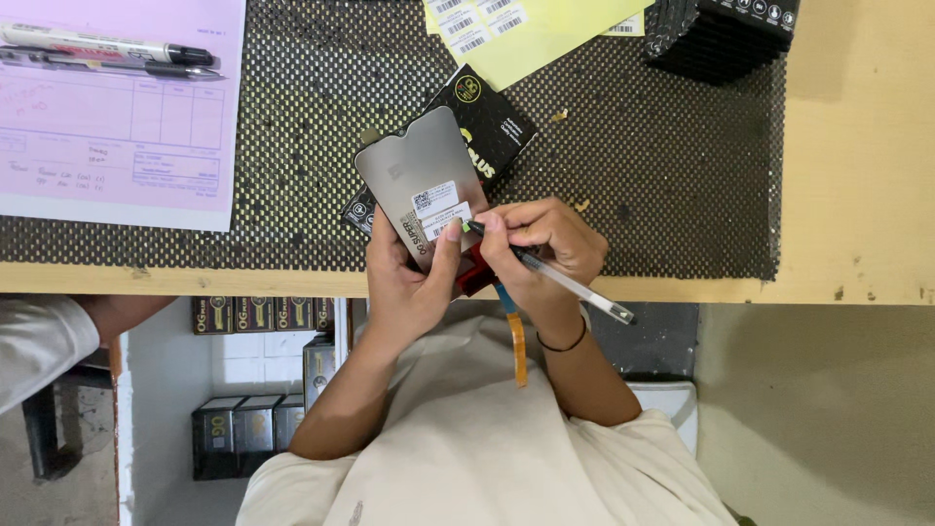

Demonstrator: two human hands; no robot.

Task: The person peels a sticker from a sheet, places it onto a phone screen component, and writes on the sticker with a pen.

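The left hand [409, 282] grips a grey screen protector [419, 175] from below, fingers curled round its lower end, thumb pressed on its face beside a white barcode label [440, 209]. The protector stands tilted over the near edge of the worktop [857, 195], its notched end pointing away from the person. The right hand [541, 244] is closed in a writing grip on a clear pen [565, 282], whose tip touches the label's lower right corner. A red object [475, 273] sits between the two hands; what it is cannot be told. A black band [565, 343] circles the right wrist, and an orange strap [514, 341] hangs below the hands.

Just behind the protector a black box [492, 122] lies flat on a black mesh mat [292, 127] that covers most of the worktop. At the far left corner a pink form [127, 127] rests partly on the mat, with two pens [107, 54] lying across its top. At the far edge, centre, lies a yellow sheet [536, 39] bearing barcode labels. A stack of black boxes [721, 34] stands near the far right corner of the mat.

Below the worktop, at left, more black boxes [243, 429] stand on shelves. A white sleeve [44, 346] of another person shows at the left border.
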